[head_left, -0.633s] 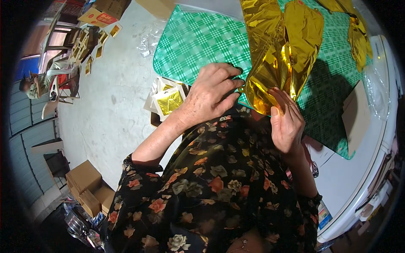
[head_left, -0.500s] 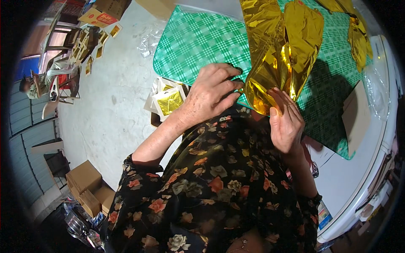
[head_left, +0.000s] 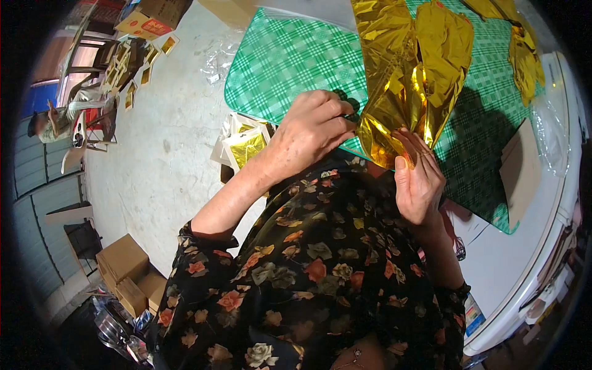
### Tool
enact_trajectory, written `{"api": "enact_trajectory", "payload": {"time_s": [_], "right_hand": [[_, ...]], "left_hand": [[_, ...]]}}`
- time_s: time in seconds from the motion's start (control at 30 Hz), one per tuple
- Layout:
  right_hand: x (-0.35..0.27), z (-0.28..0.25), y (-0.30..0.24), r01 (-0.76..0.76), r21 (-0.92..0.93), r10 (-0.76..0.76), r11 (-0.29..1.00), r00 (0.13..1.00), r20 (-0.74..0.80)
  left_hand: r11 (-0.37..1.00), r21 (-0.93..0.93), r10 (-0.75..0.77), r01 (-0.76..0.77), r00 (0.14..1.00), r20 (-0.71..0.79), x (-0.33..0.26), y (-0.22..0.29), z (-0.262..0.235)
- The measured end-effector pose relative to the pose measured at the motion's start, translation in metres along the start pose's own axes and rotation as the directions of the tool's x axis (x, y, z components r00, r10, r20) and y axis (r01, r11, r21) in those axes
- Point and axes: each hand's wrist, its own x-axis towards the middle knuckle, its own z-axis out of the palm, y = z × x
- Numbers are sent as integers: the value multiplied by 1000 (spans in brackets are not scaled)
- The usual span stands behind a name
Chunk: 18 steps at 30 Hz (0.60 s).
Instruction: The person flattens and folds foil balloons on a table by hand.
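Gold foil (head_left: 385,55), shiny and creased, lies over a green plaid cloth (head_left: 290,61), its near end gathered at the cloth's front edge. My right hand (head_left: 420,185) is closed on that near end, thumb in front and fingers along the foil. At the foil's left edge is my left hand (head_left: 314,132), its fingers bent and pressed together; whatever is between the fingertips is hidden. Below the cloth's left side, next to my left wrist, sits a pile of white-bordered cards with gold squares (head_left: 246,150).
More gold foil (head_left: 523,55) hangs at the far right, beside clear plastic (head_left: 553,132) and a cardboard piece (head_left: 520,169). Cardboard boxes (head_left: 126,262) stand at lower left. Another person (head_left: 55,123) sits at far left, near a heap of gold cards (head_left: 120,68).
My left hand's fingers have drawn closer together and shifted slightly at the foil's left edge. My right hand stays in place on the foil. The seated person's arm has moved.
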Motion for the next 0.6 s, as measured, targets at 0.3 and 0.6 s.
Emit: {"api": "enact_trajectory", "payload": {"time_s": [0.3,0.6], "right_hand": [[0,0,0,2,7,-2,1000,1000,-9],[-2,3,0,107,-167,-93,980,992,89]], "left_hand": [[992,77,94,-99,993,76,11,-3,1],[995,-21,101,-100,988,119,14,-7,-3]]}}
